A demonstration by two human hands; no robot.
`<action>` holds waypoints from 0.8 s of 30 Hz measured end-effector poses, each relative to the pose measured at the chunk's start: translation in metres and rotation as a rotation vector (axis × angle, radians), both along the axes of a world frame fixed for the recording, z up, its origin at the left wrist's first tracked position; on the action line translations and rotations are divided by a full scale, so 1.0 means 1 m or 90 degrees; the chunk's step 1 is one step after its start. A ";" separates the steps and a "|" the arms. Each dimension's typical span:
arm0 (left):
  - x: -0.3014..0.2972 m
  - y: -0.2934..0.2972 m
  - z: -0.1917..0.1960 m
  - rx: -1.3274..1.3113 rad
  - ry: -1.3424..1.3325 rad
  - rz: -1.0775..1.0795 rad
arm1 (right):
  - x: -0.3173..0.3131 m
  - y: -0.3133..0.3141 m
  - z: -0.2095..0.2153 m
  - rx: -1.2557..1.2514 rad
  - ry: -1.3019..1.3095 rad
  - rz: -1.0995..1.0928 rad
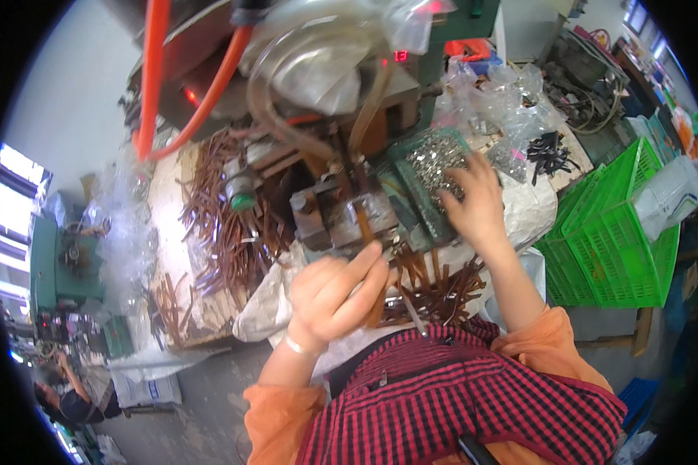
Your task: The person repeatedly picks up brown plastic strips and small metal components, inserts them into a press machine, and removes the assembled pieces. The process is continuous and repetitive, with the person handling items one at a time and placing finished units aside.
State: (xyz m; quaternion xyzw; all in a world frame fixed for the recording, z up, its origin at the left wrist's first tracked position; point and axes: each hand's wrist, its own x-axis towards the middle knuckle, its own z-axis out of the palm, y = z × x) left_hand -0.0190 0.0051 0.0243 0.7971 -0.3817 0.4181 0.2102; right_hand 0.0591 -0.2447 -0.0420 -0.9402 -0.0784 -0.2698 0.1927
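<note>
My left hand point(337, 294) is closed, pinching a brown strap point(364, 220) whose far end lies at the metal work area of a bench machine point(376, 208). My right hand point(477, 203) reaches over a green tray point(413, 186) at the machine's right side. Its fingers are apart, with the tips at a heap of small shiny metal pieces point(430, 160). Below the machine, near my apron, lies a bunch of brown straps point(454, 293). A thin silver rod point(412, 308) sticks out beside my left hand; its upper end is hard to make out.
A larger pile of brown straps point(236, 225) covers the bench on the left. Orange hoses point(202, 116) hang in front of the machine. Black strips point(549, 153) and clear plastic bags point(481, 97) lie at the back right. Green crates point(609, 240) stand at the right; another person point(81, 399) sits far left.
</note>
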 end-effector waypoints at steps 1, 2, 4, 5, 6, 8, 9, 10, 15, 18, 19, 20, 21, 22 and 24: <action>0.004 -0.001 -0.005 -0.008 0.009 0.009 | 0.001 -0.003 -0.016 0.007 -0.012 -0.006; 0.011 0.000 -0.012 -0.017 0.007 0.018 | 0.006 -0.005 -0.025 0.014 -0.035 -0.013; 0.018 0.005 -0.022 -0.029 -0.007 0.006 | 0.012 -0.010 -0.036 0.072 -0.056 0.038; 0.016 0.003 -0.016 -0.034 -0.005 -0.008 | 0.018 -0.014 -0.034 0.079 -0.051 0.032; 0.013 0.001 -0.013 -0.041 0.005 -0.024 | 0.023 -0.016 -0.033 0.092 -0.067 0.040; 0.004 -0.004 -0.012 -0.009 -0.015 -0.042 | 0.026 -0.010 -0.016 0.148 -0.032 0.033; 0.006 -0.003 -0.014 -0.008 -0.017 -0.054 | 0.027 -0.007 -0.007 0.173 0.001 0.034; 0.010 0.001 -0.014 -0.006 -0.020 -0.062 | 0.032 -0.004 -0.007 0.194 -0.028 0.028; 0.003 0.006 -0.027 -0.060 -0.036 -0.051 | 0.043 -0.006 -0.034 0.232 -0.011 0.083; 0.002 0.007 -0.035 -0.062 -0.049 -0.076 | 0.053 -0.027 -0.054 0.163 0.063 0.041; 0.001 0.002 -0.033 -0.073 -0.033 -0.047 | 0.050 -0.026 -0.045 0.150 0.085 0.054; 0.003 -0.008 -0.029 -0.086 -0.017 -0.058 | 0.057 -0.054 -0.062 0.122 0.069 0.040; -0.009 -0.008 -0.031 -0.108 -0.021 -0.025 | 0.050 -0.048 -0.057 0.120 0.065 0.054; -0.019 -0.006 -0.031 -0.141 -0.028 -0.007 | 0.040 -0.038 -0.045 0.107 0.057 0.052; -0.032 0.028 -0.048 -0.173 -0.086 0.064 | 0.030 -0.025 -0.036 0.184 0.041 0.109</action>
